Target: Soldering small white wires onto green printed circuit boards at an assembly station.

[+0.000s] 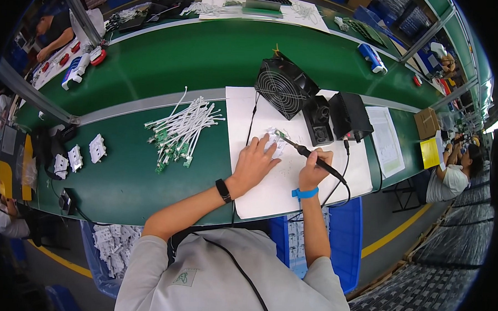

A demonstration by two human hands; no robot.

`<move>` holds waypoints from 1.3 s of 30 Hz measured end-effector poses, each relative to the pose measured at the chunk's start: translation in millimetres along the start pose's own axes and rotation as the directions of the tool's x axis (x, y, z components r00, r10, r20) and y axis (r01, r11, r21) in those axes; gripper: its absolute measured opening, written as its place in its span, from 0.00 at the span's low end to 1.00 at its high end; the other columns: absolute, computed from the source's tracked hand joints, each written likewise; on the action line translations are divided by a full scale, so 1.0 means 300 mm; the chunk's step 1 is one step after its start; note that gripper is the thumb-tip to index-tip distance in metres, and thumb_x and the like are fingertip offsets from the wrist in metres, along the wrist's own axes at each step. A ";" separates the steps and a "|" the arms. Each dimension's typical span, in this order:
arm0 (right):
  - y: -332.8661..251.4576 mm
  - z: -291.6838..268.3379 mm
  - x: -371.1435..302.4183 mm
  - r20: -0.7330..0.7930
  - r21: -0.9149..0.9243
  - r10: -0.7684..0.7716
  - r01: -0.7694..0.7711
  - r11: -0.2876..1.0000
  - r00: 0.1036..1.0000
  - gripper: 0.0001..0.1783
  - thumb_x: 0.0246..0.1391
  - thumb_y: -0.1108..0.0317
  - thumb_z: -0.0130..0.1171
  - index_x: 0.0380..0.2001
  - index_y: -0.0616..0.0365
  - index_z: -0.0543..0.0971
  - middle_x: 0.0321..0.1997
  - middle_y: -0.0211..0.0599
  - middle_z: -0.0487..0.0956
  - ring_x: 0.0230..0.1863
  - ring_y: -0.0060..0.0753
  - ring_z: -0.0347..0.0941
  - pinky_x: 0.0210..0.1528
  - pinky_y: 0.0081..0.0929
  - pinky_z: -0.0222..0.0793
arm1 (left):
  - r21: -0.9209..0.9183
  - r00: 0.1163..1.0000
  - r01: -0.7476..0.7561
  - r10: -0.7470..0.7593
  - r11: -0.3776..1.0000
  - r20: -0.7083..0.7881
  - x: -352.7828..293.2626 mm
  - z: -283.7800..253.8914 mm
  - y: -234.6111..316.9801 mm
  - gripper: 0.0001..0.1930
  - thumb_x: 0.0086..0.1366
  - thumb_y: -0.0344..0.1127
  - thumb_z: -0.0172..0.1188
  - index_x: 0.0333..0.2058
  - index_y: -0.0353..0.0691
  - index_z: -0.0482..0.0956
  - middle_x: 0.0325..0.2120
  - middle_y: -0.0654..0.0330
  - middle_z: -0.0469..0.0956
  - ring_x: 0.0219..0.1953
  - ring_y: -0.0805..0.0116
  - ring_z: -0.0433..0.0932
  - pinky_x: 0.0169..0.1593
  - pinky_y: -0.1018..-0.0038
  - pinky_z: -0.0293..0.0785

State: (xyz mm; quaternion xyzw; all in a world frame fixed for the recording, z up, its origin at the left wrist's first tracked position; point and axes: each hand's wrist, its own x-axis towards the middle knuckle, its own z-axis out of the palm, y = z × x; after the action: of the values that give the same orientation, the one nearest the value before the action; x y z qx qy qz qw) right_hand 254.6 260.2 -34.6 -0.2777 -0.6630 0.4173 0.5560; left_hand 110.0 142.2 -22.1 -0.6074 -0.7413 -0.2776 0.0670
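My right hand (315,168) grips a black soldering iron (304,152) like a pen, its tip pointing up-left at a small white part (274,139) on a white sheet (270,184). My left hand (254,161) lies flat on the sheet with its fingers pressing that part down. A black watch band sits on my left wrist and a blue strap on my right wrist. The iron's cable runs back toward the black soldering station (348,115).
A black fan (284,86) stands behind the sheet. A pile of white cabled parts (180,131) lies to the left on the green bench (148,173). White pieces (76,156) lie further left. Blue bins (345,237) sit below the edge. Other people work at left and right.
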 end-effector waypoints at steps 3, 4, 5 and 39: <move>0.024 0.000 -0.002 -0.053 0.100 0.070 -0.065 0.993 0.996 0.07 0.67 0.74 0.52 0.34 0.57 0.66 0.29 0.30 0.66 0.31 0.19 0.58 0.36 0.21 0.58 | -0.002 1.000 -0.001 0.001 1.000 -0.002 -0.003 0.001 0.003 0.22 0.60 0.43 0.70 0.48 0.34 0.83 0.54 0.45 0.76 0.48 0.56 0.74 0.41 0.69 0.81; 0.030 -0.002 -0.002 -0.053 0.100 0.069 -0.064 0.993 0.996 0.07 0.67 0.74 0.52 0.34 0.57 0.66 0.29 0.30 0.66 0.31 0.19 0.58 0.36 0.21 0.58 | -0.006 1.000 0.001 -0.001 1.000 -0.001 -0.004 0.001 0.005 0.22 0.59 0.42 0.70 0.48 0.34 0.83 0.54 0.45 0.75 0.48 0.56 0.74 0.41 0.68 0.81; 0.022 0.004 0.000 -0.057 0.078 0.054 -0.049 0.996 0.997 0.08 0.66 0.73 0.53 0.34 0.58 0.66 0.30 0.31 0.67 0.31 0.20 0.59 0.35 0.22 0.58 | -0.006 1.000 0.001 -0.001 1.000 -0.001 -0.005 0.001 0.004 0.22 0.59 0.42 0.70 0.48 0.34 0.83 0.54 0.45 0.75 0.48 0.56 0.74 0.41 0.68 0.81; 0.002 -0.064 0.071 -0.184 -0.034 -0.212 0.209 0.977 0.960 0.11 0.66 0.69 0.55 0.32 0.58 0.64 0.22 0.31 0.64 0.25 0.20 0.57 0.28 0.22 0.53 | -0.052 0.998 0.041 -0.043 0.998 -0.038 -0.004 0.010 0.006 0.20 0.57 0.40 0.70 0.46 0.36 0.84 0.53 0.49 0.77 0.47 0.54 0.75 0.41 0.65 0.80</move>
State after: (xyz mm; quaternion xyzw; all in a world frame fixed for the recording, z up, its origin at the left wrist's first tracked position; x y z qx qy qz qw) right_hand 268.4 282.8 -23.7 -0.2475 -0.6368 0.3233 0.6547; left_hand 112.6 142.7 -24.5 -0.5876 -0.7451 -0.3097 0.0602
